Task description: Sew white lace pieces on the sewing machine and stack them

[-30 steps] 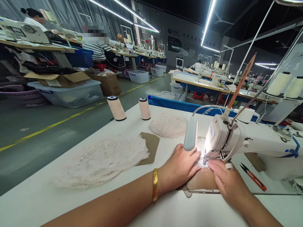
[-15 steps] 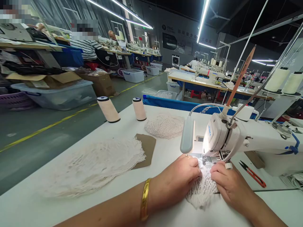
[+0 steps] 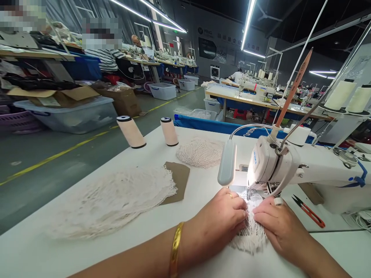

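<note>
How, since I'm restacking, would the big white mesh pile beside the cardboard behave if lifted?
Probably floppy: the mesh pile lies flat with ragged edges. Likely light, being open netting. Its loops could snag on things.

- A gold bangle (image 3: pixel 175 248) is worn on the left wrist.
- A thin ring (image 3: pixel 230 195) is seen on a finger of the left hand (image 3: pixel 216 223).
- The left forearm (image 3: pixel 130 259) and right forearm (image 3: pixel 317 259) are left bare.
</note>
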Action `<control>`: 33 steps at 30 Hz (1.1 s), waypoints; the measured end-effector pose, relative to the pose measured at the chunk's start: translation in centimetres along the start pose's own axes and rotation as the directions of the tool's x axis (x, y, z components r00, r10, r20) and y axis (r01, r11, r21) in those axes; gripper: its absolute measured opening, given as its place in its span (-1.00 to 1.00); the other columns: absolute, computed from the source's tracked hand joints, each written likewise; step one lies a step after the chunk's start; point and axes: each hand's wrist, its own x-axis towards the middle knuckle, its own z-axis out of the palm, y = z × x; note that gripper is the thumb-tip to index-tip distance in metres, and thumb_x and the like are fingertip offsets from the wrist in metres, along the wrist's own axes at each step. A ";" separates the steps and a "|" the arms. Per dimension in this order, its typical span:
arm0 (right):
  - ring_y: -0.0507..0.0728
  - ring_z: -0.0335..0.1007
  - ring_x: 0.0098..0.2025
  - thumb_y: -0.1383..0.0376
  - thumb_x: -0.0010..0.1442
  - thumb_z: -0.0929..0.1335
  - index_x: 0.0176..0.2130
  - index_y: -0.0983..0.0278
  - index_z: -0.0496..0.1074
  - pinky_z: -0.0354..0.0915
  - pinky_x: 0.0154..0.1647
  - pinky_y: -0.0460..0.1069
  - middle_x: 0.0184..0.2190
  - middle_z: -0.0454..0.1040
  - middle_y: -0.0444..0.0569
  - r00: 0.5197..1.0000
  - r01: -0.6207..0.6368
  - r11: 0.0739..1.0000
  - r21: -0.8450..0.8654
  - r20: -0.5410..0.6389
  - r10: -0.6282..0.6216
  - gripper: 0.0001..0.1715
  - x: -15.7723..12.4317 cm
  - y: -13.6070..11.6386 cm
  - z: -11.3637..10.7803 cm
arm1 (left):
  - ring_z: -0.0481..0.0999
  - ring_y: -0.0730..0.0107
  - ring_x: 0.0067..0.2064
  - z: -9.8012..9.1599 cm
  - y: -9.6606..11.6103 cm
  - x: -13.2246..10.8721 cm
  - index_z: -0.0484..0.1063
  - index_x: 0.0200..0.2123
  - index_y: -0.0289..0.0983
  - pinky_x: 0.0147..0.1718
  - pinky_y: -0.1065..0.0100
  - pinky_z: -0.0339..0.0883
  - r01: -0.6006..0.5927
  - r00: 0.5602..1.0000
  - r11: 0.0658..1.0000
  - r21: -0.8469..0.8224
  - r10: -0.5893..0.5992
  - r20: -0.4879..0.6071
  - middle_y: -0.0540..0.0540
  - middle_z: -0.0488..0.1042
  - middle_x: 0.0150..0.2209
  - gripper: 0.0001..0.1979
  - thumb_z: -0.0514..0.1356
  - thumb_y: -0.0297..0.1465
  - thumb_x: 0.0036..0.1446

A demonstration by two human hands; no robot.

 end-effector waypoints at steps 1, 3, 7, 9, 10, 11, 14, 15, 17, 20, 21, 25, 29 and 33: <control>0.22 0.43 -0.13 0.62 0.23 0.26 -0.07 0.19 0.45 0.30 -0.20 0.06 -0.11 0.62 -0.05 1.000 0.000 1.000 -0.003 -0.003 0.000 -0.58 0.0 0.0 0.0 | 0.50 0.24 -0.24 0.0 0.0 0.0 0.60 -0.23 -0.22 -0.17 0.18 0.29 0.002 1.000 1.000 0.000 -0.002 -0.002 -0.06 0.60 -0.26 -0.84 0.22 -0.54 0.32; 0.23 0.42 -0.12 0.63 0.21 0.26 -0.07 0.19 0.45 0.30 -0.20 0.06 -0.10 0.62 -0.04 1.000 -0.001 1.000 -0.012 -0.010 0.001 -0.56 0.1 0.1 0.1 | 0.51 0.24 -0.22 0.0 -0.2 0.1 0.59 -0.23 -0.22 -0.16 0.18 0.29 0.007 1.000 1.000 -0.003 -0.007 -0.009 -0.07 0.61 -0.25 -0.85 0.23 -0.54 0.32; 0.24 0.42 -0.11 0.64 0.18 0.26 -0.04 0.19 0.46 0.31 -0.17 0.07 -0.10 0.61 -0.02 1.000 -0.019 0.999 -0.041 -0.023 0.018 -0.50 0.3 0.2 0.4 | 0.51 0.25 -0.20 0.1 -1.0 0.2 0.59 -0.24 -0.23 -0.15 0.19 0.28 0.018 1.000 1.000 0.014 -0.018 -0.020 -0.06 0.61 -0.23 -0.88 0.25 -0.52 0.31; 0.24 0.43 -0.12 0.65 0.17 0.25 -0.01 0.19 0.46 0.32 -0.18 0.06 -0.11 0.61 -0.01 0.999 -0.028 0.998 -0.061 -0.026 0.026 -0.47 0.4 0.3 0.5 | 0.52 0.25 -0.21 0.2 -1.5 0.3 0.59 -0.24 -0.22 -0.17 0.19 0.28 0.020 1.000 0.999 0.035 -0.019 -0.024 -0.06 0.61 -0.25 -0.88 0.25 -0.51 0.32; 0.24 0.43 -0.11 0.65 0.16 0.25 0.00 0.20 0.46 0.32 -0.19 0.06 -0.11 0.61 0.00 0.999 -0.031 0.997 -0.073 -0.027 0.029 -0.46 0.5 0.4 0.5 | 0.52 0.24 -0.21 0.2 -1.6 0.4 0.59 -0.24 -0.22 -0.17 0.20 0.28 0.021 0.999 0.999 0.044 -0.019 -0.028 -0.06 0.60 -0.25 -0.88 0.25 -0.50 0.32; 0.25 0.43 -0.11 0.65 0.16 0.25 0.01 0.20 0.46 0.32 -0.19 0.06 -0.11 0.61 0.00 0.999 -0.032 0.996 -0.085 -0.030 0.029 -0.45 0.5 0.4 0.6 | 0.53 0.24 -0.21 0.2 -1.7 0.5 0.59 -0.24 -0.23 -0.17 0.20 0.28 0.024 0.999 0.998 0.051 -0.022 -0.034 -0.06 0.60 -0.25 -0.88 0.24 -0.51 0.32; 0.27 0.43 -0.06 0.64 0.16 0.25 0.01 0.21 0.46 0.33 -0.16 0.08 -0.08 0.60 0.03 0.999 -0.020 0.993 -0.116 -0.048 0.014 -0.46 0.5 0.6 0.6 | 0.53 0.24 -0.20 0.0 -1.4 0.5 0.57 -0.24 -0.24 -0.16 0.20 0.27 0.011 0.998 0.999 0.043 -0.008 -0.062 -0.07 0.60 -0.25 -0.83 0.21 -0.57 0.30; 0.28 0.43 -0.06 0.64 0.17 0.25 0.01 0.21 0.46 0.32 -0.15 0.09 -0.07 0.60 0.04 0.998 -0.010 0.993 -0.117 -0.056 0.003 -0.46 0.4 0.5 0.6 | 0.52 0.25 -0.21 0.0 -1.1 0.4 0.56 -0.25 -0.23 -0.16 0.21 0.27 -0.015 0.998 1.000 0.027 0.017 -0.066 -0.07 0.60 -0.25 -0.81 0.20 -0.60 0.28; 0.27 0.43 -0.06 0.63 0.20 0.25 0.01 0.21 0.45 0.31 -0.16 0.08 -0.08 0.60 0.03 0.998 0.015 0.995 -0.096 -0.063 -0.021 -0.49 0.3 0.4 0.4 | 0.50 0.30 -0.22 0.0 -0.3 0.2 0.53 -0.28 -0.22 -0.17 0.22 0.26 -0.099 0.994 0.995 -0.017 0.098 -0.046 -0.04 0.60 -0.25 -0.79 0.18 -0.63 0.25; 0.23 0.41 -0.12 0.59 0.26 0.25 0.00 0.22 0.45 0.29 -0.19 0.07 -0.14 0.59 0.00 0.997 0.064 0.997 -0.036 -0.031 -0.065 -0.56 0.0 0.1 0.2 | 0.48 0.34 -0.28 0.0 0.7 -0.1 0.48 -0.34 -0.23 -0.19 0.23 0.24 -0.165 0.986 0.986 -0.028 0.165 0.004 0.00 0.57 -0.32 -0.81 0.18 -0.63 0.23; 0.22 0.40 -0.15 0.58 0.28 0.25 0.00 0.22 0.45 0.28 -0.20 0.06 -0.16 0.59 -0.02 0.997 0.078 0.997 -0.022 -0.016 -0.078 -0.59 0.0 0.0 0.1 | 0.47 0.34 -0.30 0.0 0.9 -0.2 0.46 -0.36 -0.23 -0.20 0.23 0.23 -0.165 0.986 0.986 -0.016 0.165 0.012 0.00 0.55 -0.34 -0.81 0.19 -0.62 0.23; 0.20 0.39 -0.17 0.57 0.30 0.26 -0.01 0.24 0.45 0.26 -0.20 0.06 -0.18 0.58 -0.02 0.994 0.105 0.994 -0.020 0.003 -0.105 -0.63 -0.1 -0.1 0.0 | 0.44 0.36 -0.34 -0.1 0.9 -0.2 0.43 -0.42 -0.23 -0.23 0.23 0.20 -0.156 0.988 0.988 0.011 0.156 -0.012 0.02 0.53 -0.38 -0.79 0.20 -0.63 0.22; 0.20 0.41 -0.16 0.57 0.31 0.26 -0.05 0.24 0.45 0.25 -0.24 0.05 -0.16 0.59 -0.01 0.995 0.095 0.993 -0.067 -0.015 -0.097 -0.66 0.0 0.2 0.3 | 0.47 0.39 -0.35 -0.1 0.3 0.0 0.45 -0.41 -0.23 -0.18 0.23 0.21 -0.132 0.990 0.991 0.005 0.132 -0.043 0.04 0.57 -0.36 -0.78 0.20 -0.65 0.21; 0.21 0.43 -0.18 0.59 0.29 0.24 -0.03 0.24 0.45 0.27 -0.29 0.04 -0.16 0.59 0.02 0.996 0.074 0.992 -0.100 -0.034 -0.078 -0.60 0.1 0.5 0.7 | 0.48 0.38 -0.34 0.0 -0.5 0.1 0.41 -0.45 -0.25 -0.18 0.24 0.20 -0.103 0.994 0.995 0.006 0.103 -0.020 0.04 0.59 -0.33 -0.79 0.22 -0.69 0.05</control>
